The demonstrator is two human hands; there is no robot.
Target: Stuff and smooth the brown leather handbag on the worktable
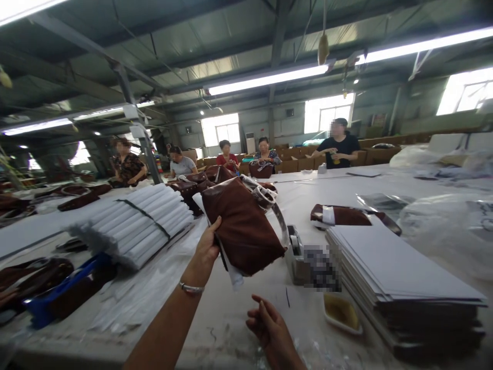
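My left hand [209, 245] grips a dark brown leather handbag [246, 226] by its left side and holds it tilted above the table. White padding shows along the bag's near edge, and its strap [279, 221], partly wrapped in a pale covering, hangs down on the right. Lower down, my right hand [267, 324] hovers over the table with nothing in it, its fingers loosely curled and apart. Just right of the bag stands a grey tape dispenser [296, 257]. A small white dish [342, 312] with something yellowish-brown inside lies to the right of my right hand.
A tall stack of white boards [400, 262] stands at the right. White rolls [142, 221] tied with a dark band lie at the left, beside a blue holder [69, 293]. More brown bags [192, 185] are piled behind. Several people work across the table [304, 192].
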